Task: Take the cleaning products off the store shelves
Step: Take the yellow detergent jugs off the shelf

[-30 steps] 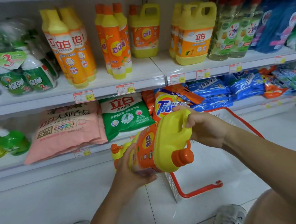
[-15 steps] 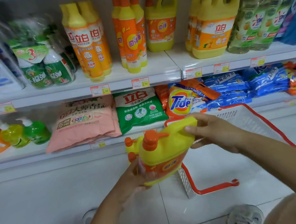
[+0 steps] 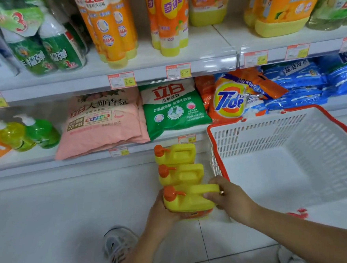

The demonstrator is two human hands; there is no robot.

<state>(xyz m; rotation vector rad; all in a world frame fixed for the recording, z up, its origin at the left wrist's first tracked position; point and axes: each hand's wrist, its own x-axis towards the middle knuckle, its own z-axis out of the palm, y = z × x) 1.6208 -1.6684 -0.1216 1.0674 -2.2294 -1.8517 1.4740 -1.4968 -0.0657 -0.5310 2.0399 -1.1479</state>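
Head view: yellow jug (image 3: 190, 201) between right hand (image 3: 232, 200), tight around its handle, and left hand (image 3: 161, 215), snug round its side

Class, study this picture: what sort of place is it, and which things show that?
Most likely a supermarket's cleaning aisle: price tags along the shelf edges, rows of identical detergent bottles above stacked washing-powder bags, and a shopping basket on the floor beside the yellow jugs.

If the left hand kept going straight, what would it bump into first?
The nearest yellow jug, which the left hand holds; pushed on, that would probably hit the middle jug behind.
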